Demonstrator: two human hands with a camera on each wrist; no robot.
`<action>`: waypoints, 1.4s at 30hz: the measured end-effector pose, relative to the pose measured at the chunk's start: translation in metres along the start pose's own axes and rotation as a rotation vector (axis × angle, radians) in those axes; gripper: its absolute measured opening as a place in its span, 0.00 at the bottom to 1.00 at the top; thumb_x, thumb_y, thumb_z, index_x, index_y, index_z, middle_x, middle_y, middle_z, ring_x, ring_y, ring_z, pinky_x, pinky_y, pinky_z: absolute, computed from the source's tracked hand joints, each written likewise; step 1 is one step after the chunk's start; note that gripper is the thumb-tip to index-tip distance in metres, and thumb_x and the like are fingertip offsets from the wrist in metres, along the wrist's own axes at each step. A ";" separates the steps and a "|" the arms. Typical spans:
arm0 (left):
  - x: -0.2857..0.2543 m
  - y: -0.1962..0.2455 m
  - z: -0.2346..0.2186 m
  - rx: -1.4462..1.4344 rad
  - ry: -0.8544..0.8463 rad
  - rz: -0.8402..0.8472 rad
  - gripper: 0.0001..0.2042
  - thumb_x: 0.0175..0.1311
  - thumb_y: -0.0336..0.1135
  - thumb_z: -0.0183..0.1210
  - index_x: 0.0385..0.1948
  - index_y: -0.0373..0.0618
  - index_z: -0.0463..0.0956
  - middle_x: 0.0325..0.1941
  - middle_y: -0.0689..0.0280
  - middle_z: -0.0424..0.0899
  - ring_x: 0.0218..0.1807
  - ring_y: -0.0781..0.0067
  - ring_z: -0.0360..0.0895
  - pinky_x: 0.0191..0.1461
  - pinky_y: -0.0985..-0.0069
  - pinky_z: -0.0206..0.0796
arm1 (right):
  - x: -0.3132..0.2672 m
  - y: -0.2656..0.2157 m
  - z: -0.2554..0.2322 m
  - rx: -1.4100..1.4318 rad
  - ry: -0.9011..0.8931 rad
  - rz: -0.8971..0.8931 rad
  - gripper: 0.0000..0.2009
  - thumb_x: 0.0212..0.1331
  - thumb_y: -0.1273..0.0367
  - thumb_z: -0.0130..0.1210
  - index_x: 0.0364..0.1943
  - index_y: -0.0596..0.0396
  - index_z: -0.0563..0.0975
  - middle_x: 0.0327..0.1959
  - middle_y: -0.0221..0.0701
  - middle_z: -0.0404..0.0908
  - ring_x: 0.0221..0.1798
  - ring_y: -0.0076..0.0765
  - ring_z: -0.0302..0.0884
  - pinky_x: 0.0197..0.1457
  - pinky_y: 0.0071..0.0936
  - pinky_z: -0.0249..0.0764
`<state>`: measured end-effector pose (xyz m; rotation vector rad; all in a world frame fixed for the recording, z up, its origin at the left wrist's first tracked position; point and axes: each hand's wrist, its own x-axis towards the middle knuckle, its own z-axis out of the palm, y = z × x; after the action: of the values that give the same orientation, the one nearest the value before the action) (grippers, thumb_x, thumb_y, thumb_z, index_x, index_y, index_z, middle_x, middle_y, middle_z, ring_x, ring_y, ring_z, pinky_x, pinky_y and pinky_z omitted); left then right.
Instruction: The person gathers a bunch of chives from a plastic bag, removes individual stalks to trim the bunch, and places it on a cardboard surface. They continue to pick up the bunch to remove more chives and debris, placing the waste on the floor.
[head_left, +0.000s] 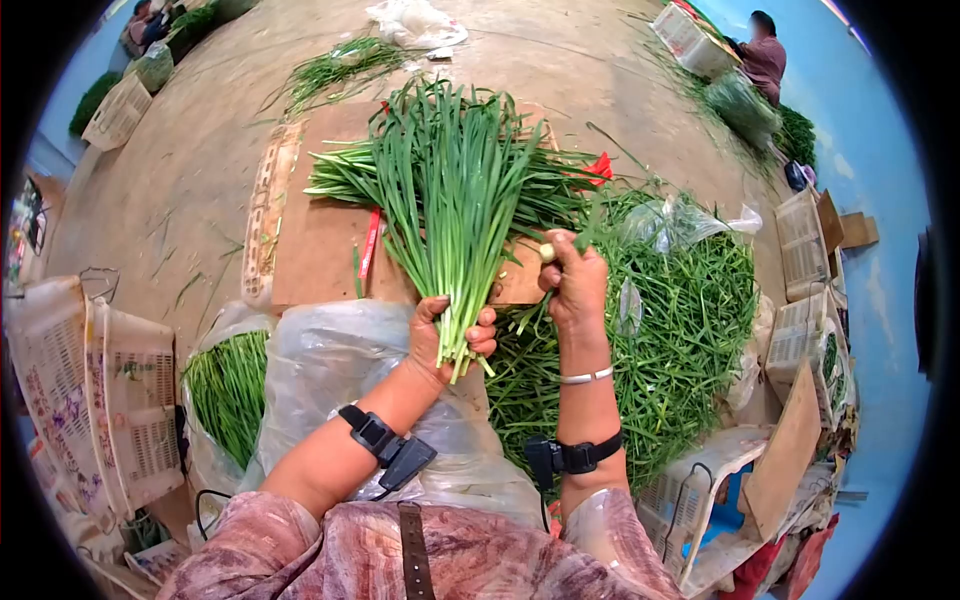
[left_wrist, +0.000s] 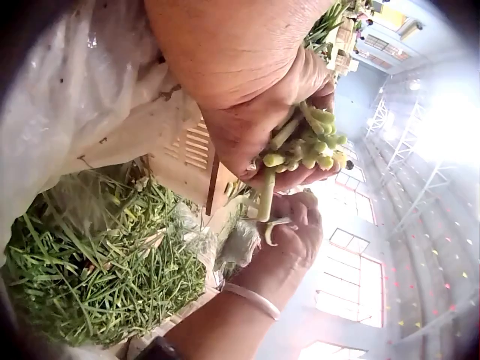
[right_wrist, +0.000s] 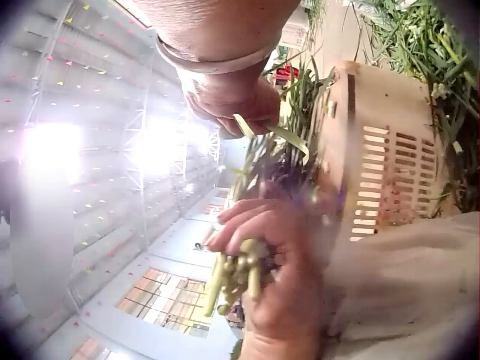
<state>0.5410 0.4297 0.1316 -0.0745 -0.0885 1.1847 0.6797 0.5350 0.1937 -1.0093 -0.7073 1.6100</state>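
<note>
Fingers [head_left: 484, 331] of our left hand [head_left: 452, 332] curl tight round the cut stem ends of the chive bunch [head_left: 455, 190], held upright over the plastic bag [head_left: 330, 360] on our lap. Right hand [head_left: 575, 285] pinches a single stalk [head_left: 590, 222] just beside it. Bunch looks light, floppy up top, bruisable, so we'd grip low at the firm stems. Long axis runs away from us, leaf tips fanning toward the cardboard sheet [head_left: 320, 240] on the floor.

Green chive bunch [head_left: 450, 190] upright, leaves fanned out.
</note>
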 end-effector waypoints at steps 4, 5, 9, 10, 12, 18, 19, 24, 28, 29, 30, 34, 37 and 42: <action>0.001 -0.002 -0.011 0.130 0.162 0.029 0.22 0.48 0.46 0.50 0.42 0.39 0.70 0.35 0.56 0.76 0.28 0.66 0.74 0.33 0.70 0.65 | -0.013 -0.029 0.020 -0.223 -0.141 -0.086 0.05 0.55 0.73 0.53 0.29 0.61 0.76 0.17 0.25 0.71 0.13 0.14 0.59 0.14 0.14 0.53; 0.002 -0.002 -0.013 0.181 0.162 0.019 0.27 0.49 0.46 0.50 0.48 0.36 0.67 0.36 0.57 0.74 0.29 0.68 0.72 0.35 0.70 0.64 | -0.017 -0.033 0.028 -0.349 -0.153 -0.069 0.05 0.54 0.72 0.54 0.28 0.60 0.76 0.16 0.24 0.71 0.14 0.14 0.60 0.15 0.14 0.55; 0.003 -0.003 -0.018 0.157 0.230 0.005 0.22 0.49 0.44 0.50 0.43 0.37 0.70 0.36 0.54 0.76 0.30 0.64 0.74 0.36 0.68 0.68 | 0.002 0.000 0.010 -0.715 -0.269 -0.120 0.07 0.50 0.69 0.57 0.24 0.59 0.77 0.15 0.26 0.73 0.14 0.19 0.64 0.18 0.19 0.58; 0.003 -0.003 -0.018 0.158 0.247 0.004 0.21 0.49 0.43 0.50 0.42 0.37 0.70 0.36 0.53 0.77 0.29 0.62 0.75 0.36 0.67 0.69 | 0.004 0.008 0.008 -0.892 -0.258 -0.202 0.08 0.48 0.68 0.58 0.23 0.59 0.77 0.15 0.30 0.74 0.14 0.24 0.65 0.19 0.22 0.60; 0.004 -0.003 -0.018 0.145 0.258 0.005 0.21 0.49 0.43 0.50 0.42 0.37 0.70 0.35 0.53 0.77 0.29 0.61 0.76 0.37 0.68 0.70 | 0.001 0.018 0.009 -1.220 -0.193 -0.412 0.11 0.42 0.64 0.61 0.20 0.58 0.76 0.15 0.38 0.75 0.17 0.40 0.70 0.27 0.33 0.68; 0.004 -0.004 -0.023 0.142 0.268 -0.001 0.21 0.50 0.42 0.50 0.44 0.36 0.70 0.37 0.50 0.78 0.32 0.58 0.78 0.37 0.66 0.73 | -0.010 0.009 0.020 -1.275 -0.067 -0.409 0.10 0.41 0.66 0.63 0.21 0.58 0.74 0.17 0.36 0.74 0.22 0.42 0.71 0.33 0.33 0.69; 0.004 -0.005 -0.024 0.140 0.268 0.002 0.21 0.50 0.42 0.50 0.44 0.36 0.70 0.37 0.50 0.78 0.32 0.58 0.78 0.37 0.66 0.73 | -0.010 0.007 0.018 -1.221 -0.018 -0.499 0.10 0.41 0.67 0.62 0.22 0.58 0.74 0.16 0.35 0.73 0.21 0.41 0.71 0.33 0.34 0.68; 0.006 -0.007 -0.016 0.177 0.243 0.030 0.24 0.51 0.40 0.50 0.48 0.32 0.67 0.42 0.47 0.77 0.36 0.55 0.79 0.37 0.65 0.76 | -0.008 -0.007 0.011 -0.215 -0.054 -0.010 0.05 0.51 0.71 0.57 0.26 0.57 0.74 0.15 0.22 0.68 0.14 0.15 0.61 0.15 0.13 0.53; 0.009 -0.010 -0.011 0.215 0.270 0.044 0.25 0.50 0.40 0.50 0.49 0.33 0.66 0.43 0.46 0.77 0.37 0.55 0.79 0.35 0.65 0.77 | -0.005 0.005 0.015 -0.669 -0.140 -0.114 0.08 0.49 0.69 0.58 0.23 0.60 0.76 0.16 0.27 0.74 0.17 0.23 0.67 0.21 0.23 0.63; 0.009 -0.010 -0.010 0.233 0.274 0.051 0.24 0.50 0.40 0.50 0.49 0.34 0.67 0.43 0.46 0.77 0.37 0.55 0.80 0.35 0.65 0.77 | 0.003 0.013 0.012 -0.670 -0.137 -0.113 0.08 0.49 0.69 0.58 0.23 0.60 0.76 0.16 0.27 0.74 0.17 0.23 0.67 0.21 0.23 0.63; 0.009 -0.011 -0.010 0.232 0.274 0.050 0.24 0.50 0.40 0.50 0.49 0.34 0.67 0.43 0.46 0.77 0.37 0.55 0.80 0.35 0.65 0.77 | 0.009 0.018 0.011 -0.864 -0.122 -0.208 0.10 0.47 0.67 0.58 0.22 0.61 0.76 0.17 0.32 0.75 0.18 0.28 0.70 0.24 0.27 0.65; 0.007 -0.009 -0.014 0.258 0.292 0.066 0.24 0.50 0.39 0.50 0.49 0.35 0.67 0.42 0.47 0.77 0.36 0.56 0.80 0.35 0.66 0.77 | 0.007 0.014 0.023 -1.224 -0.057 -0.218 0.13 0.43 0.64 0.59 0.20 0.62 0.76 0.16 0.43 0.75 0.21 0.38 0.75 0.29 0.34 0.69; 0.008 -0.009 -0.019 0.254 0.294 0.048 0.24 0.50 0.39 0.50 0.49 0.35 0.67 0.41 0.48 0.78 0.35 0.56 0.80 0.35 0.66 0.77 | 0.014 0.019 0.016 -1.297 -0.028 -0.194 0.13 0.44 0.64 0.59 0.18 0.63 0.76 0.16 0.43 0.75 0.21 0.40 0.76 0.29 0.36 0.69; 0.008 -0.009 -0.018 0.246 0.301 0.036 0.24 0.51 0.39 0.50 0.49 0.34 0.66 0.40 0.47 0.78 0.35 0.56 0.80 0.35 0.67 0.77 | 0.024 0.032 0.001 -1.224 -0.058 -0.246 0.11 0.44 0.67 0.58 0.20 0.64 0.76 0.16 0.39 0.76 0.19 0.37 0.74 0.26 0.34 0.69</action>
<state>0.5540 0.4336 0.1149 -0.0376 0.3240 1.2000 0.6626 0.5497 0.1610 -1.6095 -1.8704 0.8889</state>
